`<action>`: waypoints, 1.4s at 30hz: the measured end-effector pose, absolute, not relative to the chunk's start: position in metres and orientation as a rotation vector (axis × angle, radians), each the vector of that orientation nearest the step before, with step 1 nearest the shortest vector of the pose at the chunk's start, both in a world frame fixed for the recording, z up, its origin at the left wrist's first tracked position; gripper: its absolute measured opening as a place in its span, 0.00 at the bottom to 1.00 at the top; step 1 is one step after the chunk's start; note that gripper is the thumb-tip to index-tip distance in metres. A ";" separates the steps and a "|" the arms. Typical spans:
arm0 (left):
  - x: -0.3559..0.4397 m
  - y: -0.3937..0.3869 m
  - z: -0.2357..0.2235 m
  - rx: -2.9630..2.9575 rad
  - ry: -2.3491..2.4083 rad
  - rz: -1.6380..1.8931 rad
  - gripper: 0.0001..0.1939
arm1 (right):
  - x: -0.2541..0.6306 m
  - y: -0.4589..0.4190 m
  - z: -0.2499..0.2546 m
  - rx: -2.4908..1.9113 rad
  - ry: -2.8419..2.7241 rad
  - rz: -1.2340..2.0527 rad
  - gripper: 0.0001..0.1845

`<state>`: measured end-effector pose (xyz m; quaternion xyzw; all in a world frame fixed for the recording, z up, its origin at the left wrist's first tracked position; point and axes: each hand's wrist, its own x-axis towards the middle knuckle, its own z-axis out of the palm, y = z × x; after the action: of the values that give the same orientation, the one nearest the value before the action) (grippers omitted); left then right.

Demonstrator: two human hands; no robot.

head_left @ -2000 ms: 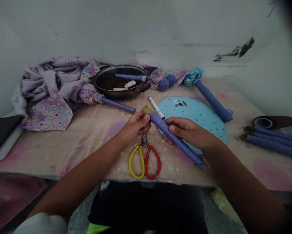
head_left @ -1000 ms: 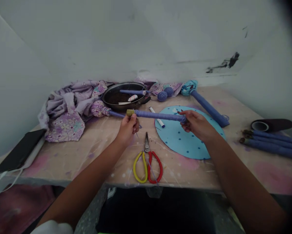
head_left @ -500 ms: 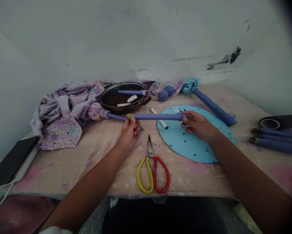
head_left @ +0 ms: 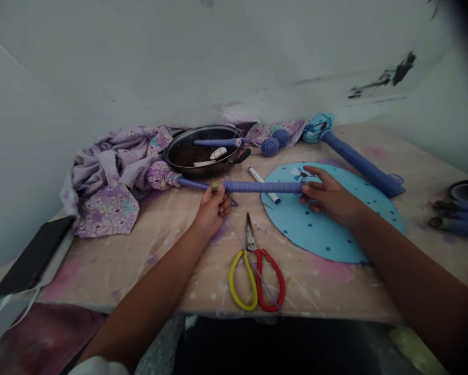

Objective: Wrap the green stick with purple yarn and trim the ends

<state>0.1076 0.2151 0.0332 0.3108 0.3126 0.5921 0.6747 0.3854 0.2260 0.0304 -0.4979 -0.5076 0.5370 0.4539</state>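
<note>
A stick wrapped in purple-blue yarn (head_left: 263,187) is held level above the table between both hands. My left hand (head_left: 212,208) is closed around its left end, where a bare yellowish tip shows. At the other end, my right hand (head_left: 328,195) pinches the stick between thumb and fingers, with the index finger raised. A loose strand of yarn runs down from my left hand across scissors (head_left: 251,245) with one yellow and one red handle. Under my right hand lies a light blue oval sheet (head_left: 312,234) with dark dots, and a white marker (head_left: 264,185) rests partly on it.
Behind stand a black pan (head_left: 179,166) holding a wrapped stick, and yarn balls (head_left: 270,146). Floral cloth (head_left: 109,208) is heaped at left, near a black flat device (head_left: 33,255) with a white cable. A cloth-topped wrapped stick (head_left: 359,159) and several others (head_left: 460,221) lie at right.
My right hand has shifted its hold at the stick's right end, and its index finger is now lifted. The view has turned slightly, so the table's things appear shifted.
</note>
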 end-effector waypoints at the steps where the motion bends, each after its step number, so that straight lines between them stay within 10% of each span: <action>1: 0.107 0.215 0.033 0.697 0.705 1.330 0.12 | 0.386 0.227 0.029 -1.232 -1.283 1.326 0.26; 4: 0.107 0.215 0.034 0.679 0.704 1.333 0.12 | 0.385 0.228 0.028 -1.301 -1.343 1.377 0.12; 42: 0.103 0.220 0.031 0.622 0.703 1.327 0.20 | 0.379 0.221 0.033 -1.120 -1.340 1.263 0.22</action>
<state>0.1026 0.2197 0.0314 0.2779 0.3142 0.5927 0.6876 0.3787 0.2211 0.0335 -0.4576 -0.5476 0.5162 0.4736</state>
